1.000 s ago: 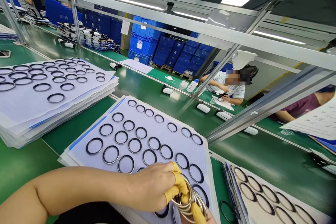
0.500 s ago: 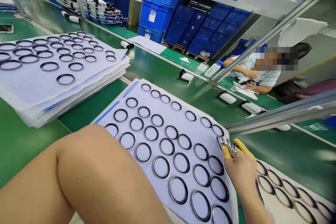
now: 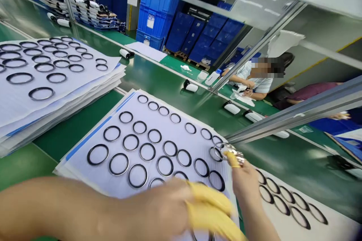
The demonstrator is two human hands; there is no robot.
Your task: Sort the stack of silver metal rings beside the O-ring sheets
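A stack of white sheets lies in front of me, its top sheet covered with rows of black rings. My right hand, a yellow finger cot on one finger, is closed on a bunch of shiny metal rings at the sheet's far right corner. One ring of the bunch rests over the black ring there. My left arm crosses the bottom of the view. My left hand, with yellow cots on its fingers, hovers blurred over the sheet's near edge.
A taller stack of ring sheets sits at the left, and another ring sheet at the right. The green table has metal frame bars above it. A person works across it. Blue crates stand behind.
My left arm has dropped from a raised elbow to lie along the bottom, its hand now over the sheet's near edge. My right hand with the rings has shifted slightly left.
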